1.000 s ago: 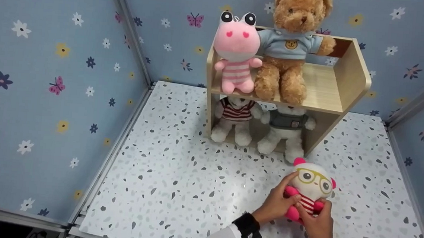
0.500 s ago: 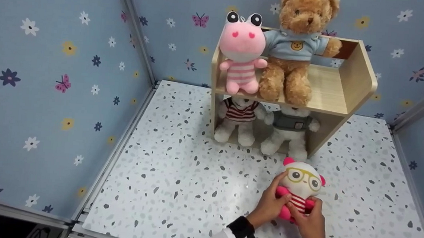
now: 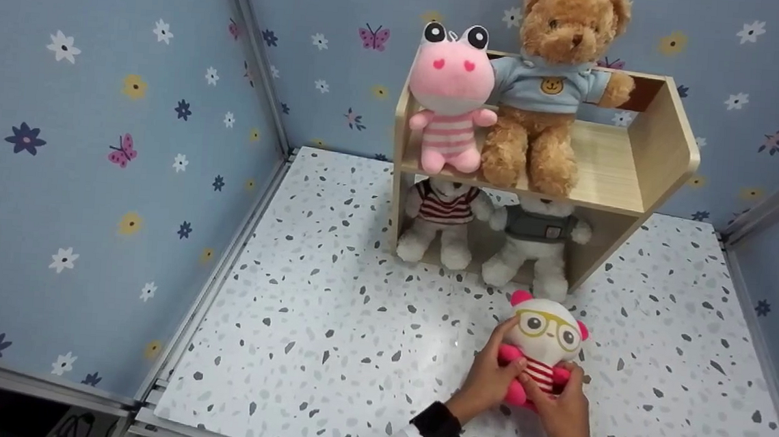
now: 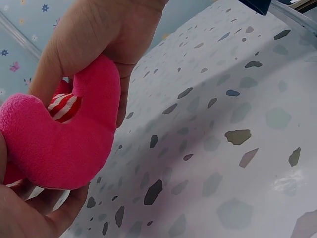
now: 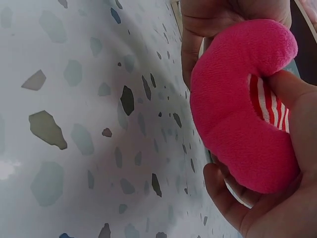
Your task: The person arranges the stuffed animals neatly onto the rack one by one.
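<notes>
Both hands hold a plush panda doll (image 3: 546, 336) with pink ears, yellow glasses and a red-and-white striped body, face up and tilted. My left hand (image 3: 491, 376) grips its left-side edge in the head view, thumb on the belly and a finger along the head. On the opposite side, my right hand (image 3: 565, 405) grips the body, its thumb also on the belly. In the left wrist view the doll's pink lower part (image 4: 64, 144) shows between the two hands. The right wrist view has the same pink legs (image 5: 233, 114), with fingers behind them.
A two-tier wooden shelf (image 3: 606, 165) stands behind. On top sit a pink striped plush (image 3: 449, 133) and a brown teddy bear (image 3: 536, 129) in a blue hoodie. Below are two white plush bears, one in stripes (image 3: 441, 212), one in grey (image 3: 536, 225). Speckled tabletop (image 3: 313, 330); flowered walls around.
The hands and the panda doll have shifted left in the head view, while the shelf and walls drift slightly right. The grip on the doll looks the same.
</notes>
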`<state>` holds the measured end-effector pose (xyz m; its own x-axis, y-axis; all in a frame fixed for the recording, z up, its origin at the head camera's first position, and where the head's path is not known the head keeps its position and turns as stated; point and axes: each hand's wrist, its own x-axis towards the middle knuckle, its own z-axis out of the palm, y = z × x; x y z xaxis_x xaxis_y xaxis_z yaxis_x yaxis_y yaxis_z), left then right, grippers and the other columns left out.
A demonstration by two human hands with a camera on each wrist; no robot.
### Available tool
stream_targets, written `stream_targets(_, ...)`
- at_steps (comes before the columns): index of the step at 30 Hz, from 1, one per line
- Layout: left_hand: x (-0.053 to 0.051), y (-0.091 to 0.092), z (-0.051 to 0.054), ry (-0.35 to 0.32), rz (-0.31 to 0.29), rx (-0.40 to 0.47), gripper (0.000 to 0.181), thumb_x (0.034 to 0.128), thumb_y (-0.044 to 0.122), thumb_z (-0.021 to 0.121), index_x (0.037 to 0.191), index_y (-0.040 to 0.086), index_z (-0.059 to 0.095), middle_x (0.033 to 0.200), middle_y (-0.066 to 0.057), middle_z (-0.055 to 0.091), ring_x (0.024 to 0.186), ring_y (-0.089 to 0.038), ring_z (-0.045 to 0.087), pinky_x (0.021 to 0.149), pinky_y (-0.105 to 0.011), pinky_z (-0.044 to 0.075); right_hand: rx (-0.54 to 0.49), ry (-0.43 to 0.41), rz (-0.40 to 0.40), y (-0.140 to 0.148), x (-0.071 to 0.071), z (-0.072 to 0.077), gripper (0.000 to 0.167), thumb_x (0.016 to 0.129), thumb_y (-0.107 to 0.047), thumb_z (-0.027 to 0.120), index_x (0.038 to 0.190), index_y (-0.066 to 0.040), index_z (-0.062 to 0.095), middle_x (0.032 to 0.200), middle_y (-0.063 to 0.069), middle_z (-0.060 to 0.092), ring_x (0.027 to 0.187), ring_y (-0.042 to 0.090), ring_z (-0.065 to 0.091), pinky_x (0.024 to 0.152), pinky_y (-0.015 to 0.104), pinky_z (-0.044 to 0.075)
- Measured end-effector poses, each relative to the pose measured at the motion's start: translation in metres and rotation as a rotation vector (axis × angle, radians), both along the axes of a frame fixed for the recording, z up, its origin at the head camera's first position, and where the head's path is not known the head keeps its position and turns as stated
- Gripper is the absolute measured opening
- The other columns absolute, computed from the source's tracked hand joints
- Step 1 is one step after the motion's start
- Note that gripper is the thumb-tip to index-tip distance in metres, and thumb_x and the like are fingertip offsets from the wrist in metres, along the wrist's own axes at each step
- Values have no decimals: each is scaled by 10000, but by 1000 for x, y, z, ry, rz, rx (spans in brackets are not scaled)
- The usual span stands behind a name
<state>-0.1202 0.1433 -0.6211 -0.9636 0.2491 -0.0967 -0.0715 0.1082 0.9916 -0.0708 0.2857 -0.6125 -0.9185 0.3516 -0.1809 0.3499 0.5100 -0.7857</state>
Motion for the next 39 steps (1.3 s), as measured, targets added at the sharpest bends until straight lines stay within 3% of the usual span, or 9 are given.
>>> stream_targets(7, 0, -4, 0, 16, 15, -27, 775, 952, 128, 675, 1506, 557, 342, 1554, -14, 500, 1345, -204, 548, 1116, -429, 441, -42, -31, -13, -2, 0, 1, 859, 850, -573, 764, 1409, -79, 338, 1319, 233, 624, 1137, 267, 607, 793, 184, 493)
stream_targets(16, 2, -10, 0, 58, 17, -46, 787, 959, 122, 666, 1514, 558, 320, 1602, -27, 447, 1339, -206, 560, 1083, -389, 474, -92, -63, -40, -5, -1, 3, 930, 839, -635, 739, 1453, -95, 296, 1348, 226, 574, 1182, 288, 575, 788, 192, 494)
stream_targets(22, 3, -13, -1, 77, 16, -27, 788, 970, 121, 653, 1531, 544, 295, 1536, -33, 528, 1313, -166, 575, 1047, -339, 483, -74, -15, -55, -9, -2, 3, 871, 864, -555, 760, 1437, -82, 304, 1258, 217, 587, 1081, 262, 586, 729, 203, 520)
stream_targets(30, 1, -17, 0, 104, 40, -26, 782, 969, 113, 651, 1550, 503, 299, 1597, -7, 453, 1383, -203, 526, 1129, -403, 439, -63, 37, -66, -12, -3, 7, 818, 891, -498, 756, 1434, -77, 311, 1211, 184, 593, 956, 165, 583, 696, 182, 531)
stream_targets(35, -2, -21, 2, 87, 62, -28, 780, 971, 124, 655, 1543, 517, 300, 1504, -24, 556, 1309, -173, 574, 1079, -399, 470, -29, 79, -57, -12, -3, 10, 788, 888, -454, 774, 1436, -78, 351, 1238, 176, 584, 937, 141, 604, 715, 154, 526)
stream_targets(39, -5, -25, 5, 59, 81, -16, 788, 977, 125, 650, 1525, 564, 293, 1430, -21, 598, 1250, -135, 591, 1026, -377, 489, -43, 100, -74, -12, -2, 13, 754, 893, -441, 772, 1424, -79, 377, 1225, 172, 565, 932, 153, 591, 642, 213, 554)
